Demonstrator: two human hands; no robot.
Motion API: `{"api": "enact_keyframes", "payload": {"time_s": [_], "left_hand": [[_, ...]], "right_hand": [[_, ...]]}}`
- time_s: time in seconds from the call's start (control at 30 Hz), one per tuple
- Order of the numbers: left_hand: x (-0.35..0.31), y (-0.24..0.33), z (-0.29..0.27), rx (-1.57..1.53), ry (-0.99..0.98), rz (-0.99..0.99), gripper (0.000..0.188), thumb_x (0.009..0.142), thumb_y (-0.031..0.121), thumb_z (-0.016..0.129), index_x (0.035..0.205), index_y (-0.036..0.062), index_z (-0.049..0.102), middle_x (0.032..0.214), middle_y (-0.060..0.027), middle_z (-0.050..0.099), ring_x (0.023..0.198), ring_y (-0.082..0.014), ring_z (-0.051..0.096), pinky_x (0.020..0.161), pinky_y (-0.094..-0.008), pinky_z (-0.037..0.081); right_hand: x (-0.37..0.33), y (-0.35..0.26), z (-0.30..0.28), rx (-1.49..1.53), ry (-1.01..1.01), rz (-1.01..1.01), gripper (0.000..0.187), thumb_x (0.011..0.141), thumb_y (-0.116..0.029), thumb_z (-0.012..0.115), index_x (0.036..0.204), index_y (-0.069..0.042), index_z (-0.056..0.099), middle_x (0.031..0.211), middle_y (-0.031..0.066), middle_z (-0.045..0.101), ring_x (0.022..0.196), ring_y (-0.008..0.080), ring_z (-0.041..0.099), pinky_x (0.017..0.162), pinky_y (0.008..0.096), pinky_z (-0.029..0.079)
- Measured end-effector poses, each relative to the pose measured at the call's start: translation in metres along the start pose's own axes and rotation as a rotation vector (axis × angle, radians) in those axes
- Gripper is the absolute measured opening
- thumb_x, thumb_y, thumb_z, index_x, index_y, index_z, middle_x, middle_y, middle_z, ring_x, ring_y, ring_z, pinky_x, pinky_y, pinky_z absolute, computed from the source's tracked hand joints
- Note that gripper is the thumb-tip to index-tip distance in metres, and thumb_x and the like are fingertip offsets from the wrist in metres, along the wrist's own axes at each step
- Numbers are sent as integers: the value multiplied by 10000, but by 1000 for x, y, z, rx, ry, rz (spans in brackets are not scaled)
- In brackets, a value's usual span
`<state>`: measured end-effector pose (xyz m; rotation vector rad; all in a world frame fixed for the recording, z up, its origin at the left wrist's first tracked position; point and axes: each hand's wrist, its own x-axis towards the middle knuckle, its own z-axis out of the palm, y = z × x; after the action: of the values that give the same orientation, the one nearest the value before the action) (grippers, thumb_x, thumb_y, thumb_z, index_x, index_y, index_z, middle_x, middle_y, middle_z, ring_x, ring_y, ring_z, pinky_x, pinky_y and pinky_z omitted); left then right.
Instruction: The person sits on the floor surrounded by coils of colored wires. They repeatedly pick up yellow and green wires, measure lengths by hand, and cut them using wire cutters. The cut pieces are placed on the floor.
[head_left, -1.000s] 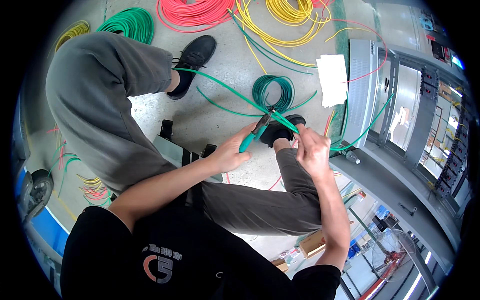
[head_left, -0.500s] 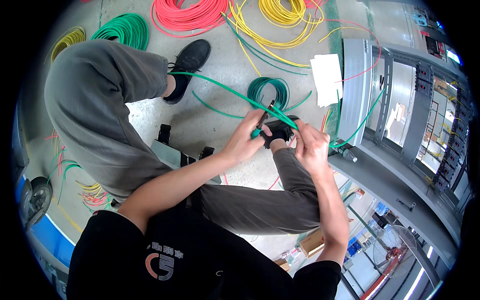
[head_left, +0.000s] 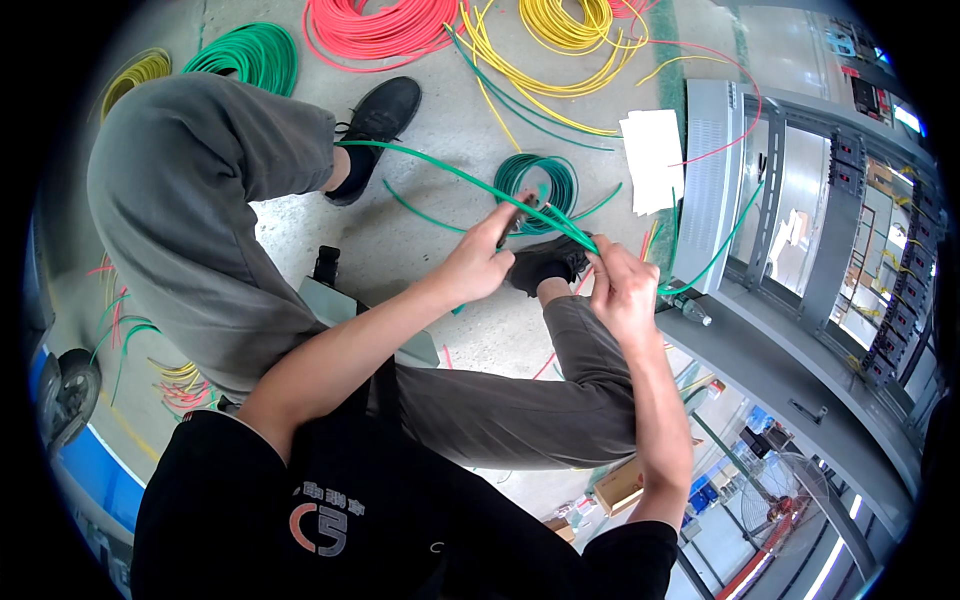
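Note:
My right hand (head_left: 627, 285) is closed round a bundle of green wires (head_left: 570, 228), and several cut ends point up and left out of the grip. One long green wire (head_left: 440, 166) runs from the bundle toward my shoe at the upper left. My left hand (head_left: 482, 255) is wrapped round dark-jawed pliers (head_left: 517, 218). Their jaws are at the wires' cut ends, partly smeared by motion; whether they touch a wire I cannot tell. Most of the handles are hidden in the palm. Just beyond the hands, a coil of dark green wire (head_left: 568, 190) lies on the floor.
Red (head_left: 380, 35), yellow (head_left: 565, 20) and green (head_left: 262, 55) wire coils lie along the far floor. White paper sheets (head_left: 652, 160) rest beside a grey metal cabinet (head_left: 810, 350) on the right. A fan (head_left: 785, 500) stands at the lower right, a wheel (head_left: 72, 395) at the left.
My left hand has shifted slightly up and left, and the pliers have turned with it. The right hand keeps hold of the green wires in nearly the same place.

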<state>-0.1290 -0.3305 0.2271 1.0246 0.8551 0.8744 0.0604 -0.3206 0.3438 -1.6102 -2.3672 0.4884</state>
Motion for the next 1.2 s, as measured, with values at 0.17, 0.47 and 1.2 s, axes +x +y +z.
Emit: {"api": "enact_keyframes", "payload": {"time_s": [0.17,0.47,1.2], "left_hand": [[0,8,7,-56,-34,11,753,705,-163,370,1433,-3,267,1408,-150,406,1354,-214,358,1103,-317,255],[-7,26,10,-147,-83,-224,650,735,-96,435,1365,48,366,982,-56,559,948,-128,527,841,-296,426],[-35,-144,-37,1084,-307,-624,364,787,327,637,966,10,658,982,-230,655,914,-386,632,848,-467,499]], "right_hand": [[0,0,1,6,5,25,168,762,34,645,924,-11,636,614,115,516,466,279,516,447,361,394],[1,-1,-1,-35,5,9,193,741,20,662,926,-24,627,652,98,560,502,277,546,458,357,420],[8,-4,-128,689,962,149,195,966,-147,525,991,29,605,614,-21,454,508,36,319,450,201,222]]}}
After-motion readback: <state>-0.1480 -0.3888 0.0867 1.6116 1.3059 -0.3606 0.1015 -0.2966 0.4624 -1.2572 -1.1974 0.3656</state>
